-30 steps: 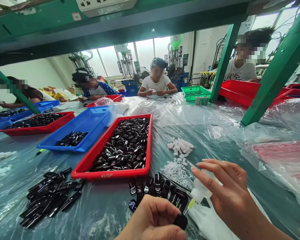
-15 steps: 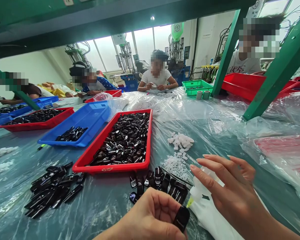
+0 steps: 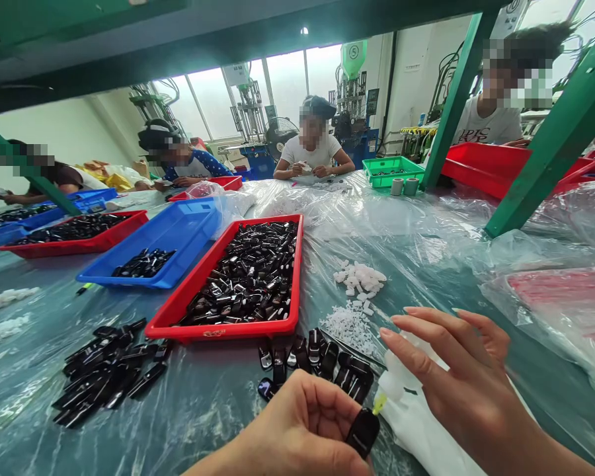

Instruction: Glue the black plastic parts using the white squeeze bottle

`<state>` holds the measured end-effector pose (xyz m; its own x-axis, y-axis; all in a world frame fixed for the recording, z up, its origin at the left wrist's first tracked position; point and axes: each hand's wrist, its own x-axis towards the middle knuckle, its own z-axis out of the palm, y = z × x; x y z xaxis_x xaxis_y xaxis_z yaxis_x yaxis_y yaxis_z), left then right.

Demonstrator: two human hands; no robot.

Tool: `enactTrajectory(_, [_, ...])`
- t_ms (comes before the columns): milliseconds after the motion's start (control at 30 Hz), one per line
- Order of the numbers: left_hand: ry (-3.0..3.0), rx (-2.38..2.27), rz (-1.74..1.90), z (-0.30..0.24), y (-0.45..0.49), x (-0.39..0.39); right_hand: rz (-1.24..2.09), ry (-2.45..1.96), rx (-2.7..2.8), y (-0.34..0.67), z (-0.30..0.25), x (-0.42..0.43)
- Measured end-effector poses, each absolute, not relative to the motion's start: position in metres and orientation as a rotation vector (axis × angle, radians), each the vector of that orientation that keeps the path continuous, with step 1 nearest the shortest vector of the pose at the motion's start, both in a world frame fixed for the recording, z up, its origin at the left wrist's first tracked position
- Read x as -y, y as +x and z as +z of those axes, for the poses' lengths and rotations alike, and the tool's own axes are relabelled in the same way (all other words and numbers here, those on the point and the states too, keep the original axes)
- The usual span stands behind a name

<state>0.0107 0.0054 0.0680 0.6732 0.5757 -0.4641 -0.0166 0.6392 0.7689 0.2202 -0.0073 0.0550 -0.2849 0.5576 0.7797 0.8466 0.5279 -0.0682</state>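
Observation:
My left hand (image 3: 307, 430), at the bottom centre, pinches a small glossy black plastic piece (image 3: 363, 433) with a rounded end. Just behind its top edge shows a yellow-green tip (image 3: 379, 403); I cannot tell whether the two touch. To the right, my right hand (image 3: 466, 377) hovers with fingers stretched and spread, nothing seen in them. Beneath it lies a white cloth (image 3: 416, 436), partly hidden by the hand. Several more black pieces (image 3: 322, 357) lie just beyond my left hand, beside white chips (image 3: 350, 327) and larger white bits (image 3: 361, 279).
A red tray (image 3: 223, 330) full of black pieces stands ahead, with a blue tray (image 3: 178, 225) to its left. A loose pile of black pieces (image 3: 109, 367) lies front left. Green posts (image 3: 540, 152) rise at right. Co-workers (image 3: 311, 145) sit across the plastic-covered table.
My hands keep nearly the same pose; the left still grips the black piece and the right stays spread. The view has shifted very slightly.

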Motion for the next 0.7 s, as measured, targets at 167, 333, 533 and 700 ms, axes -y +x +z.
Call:
enactTrajectory(167, [0.833,-0.782,0.366,0.0677,0.0112,-0.0063,-0.474,-1.139,1.975,0.2203,0.0550,0.0078])
enactTrajectory(333, [0.824,-0.784,0.369,0.0684,0.0119,-0.0062,-0.470,-1.151,1.990,0.2212,0.0540,0.0087])
enactTrajectory(533, [0.836,-0.786,0.354,0.0702,0.0121,-0.0052,-0.459,-1.130,2.003,0.2229,0.0538,0.0093])
enactTrajectory(700, [0.852,-0.825,0.332,0.0706,0.0125,-0.0066,-0.406,-1.113,1.962,0.2220,0.0513,0.0099])
